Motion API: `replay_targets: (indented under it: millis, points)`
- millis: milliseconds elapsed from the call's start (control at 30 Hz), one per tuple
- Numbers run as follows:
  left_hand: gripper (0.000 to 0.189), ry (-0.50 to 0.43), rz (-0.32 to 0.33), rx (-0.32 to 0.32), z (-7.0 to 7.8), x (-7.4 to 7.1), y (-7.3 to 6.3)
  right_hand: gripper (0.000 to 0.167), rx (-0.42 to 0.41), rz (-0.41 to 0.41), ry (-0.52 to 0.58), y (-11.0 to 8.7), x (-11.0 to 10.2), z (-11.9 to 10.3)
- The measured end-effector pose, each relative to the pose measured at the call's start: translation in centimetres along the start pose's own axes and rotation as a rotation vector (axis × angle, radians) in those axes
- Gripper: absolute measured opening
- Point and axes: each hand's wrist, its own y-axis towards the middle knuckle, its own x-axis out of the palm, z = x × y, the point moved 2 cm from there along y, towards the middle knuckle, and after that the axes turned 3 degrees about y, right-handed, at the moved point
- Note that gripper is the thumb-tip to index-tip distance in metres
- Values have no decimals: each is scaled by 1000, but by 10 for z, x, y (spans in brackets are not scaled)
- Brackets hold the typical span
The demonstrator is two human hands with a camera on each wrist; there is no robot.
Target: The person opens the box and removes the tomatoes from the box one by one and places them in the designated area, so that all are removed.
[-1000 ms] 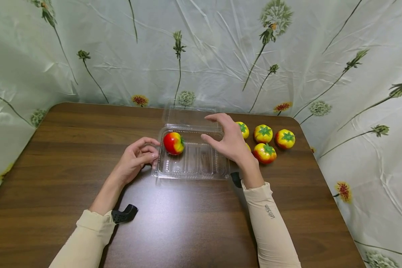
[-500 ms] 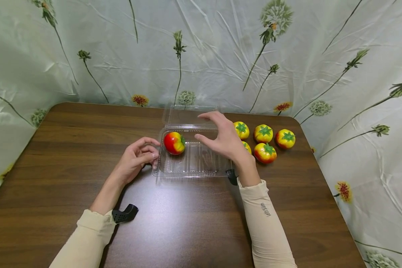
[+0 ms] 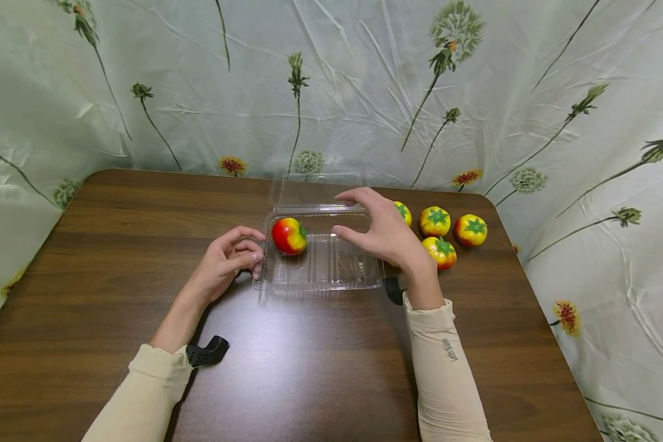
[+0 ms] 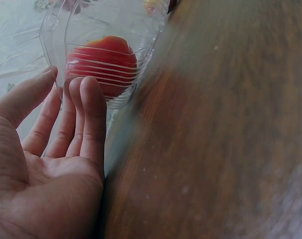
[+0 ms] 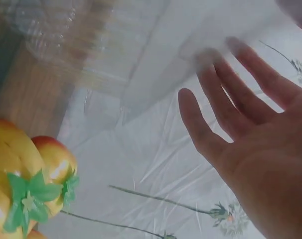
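A clear plastic clamshell container (image 3: pixel 339 286) lies on the table, its lid (image 3: pixel 317 190) folded back away from the person. Inside, at the left end, sits one shiny red-and-yellow persimmon-like fruit (image 3: pixel 289 236). At the container's left side, the left hand (image 3: pixel 221 261) pinches the rim; in the left wrist view its thumb (image 4: pixel 51 74) is at the rim and its fingertips (image 4: pixel 93 89) lie against the ribbed wall. The right hand (image 3: pixel 387 233) hovers over the container's right end, thumb and fingers spread apart with nothing between them.
Several more yellow-and-red fruits (image 3: pixel 434 221) with green leafy tops stand on the table right of the container, partly hidden by the right hand. A flower-printed sheet (image 3: pixel 353 80) hangs behind the wooden table (image 3: pixel 309 368).
The right hand moves slightly left over the container, then back right, covering more of the nearest fruits. The container's near edge shifts slightly away from the person. The left hand stays at the rim.
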Motion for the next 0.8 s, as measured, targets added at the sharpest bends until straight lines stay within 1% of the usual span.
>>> replay_targets:
  millis: [133,300,567,800]
  points:
    - [32,-1,-2,3,-1,0,0,54,6,-20,12,-2,-4,1]
    - [33,9,-8,7,-1,0,0,55,2,-13,28,-4,-8,-1]
    - [33,7,-5,14,-3,0,0,54,-10,-35,43,2,5,-2]
    - [32,10,-3,12,-4,-1,1,52,-26,-32,21,10,13,-7]
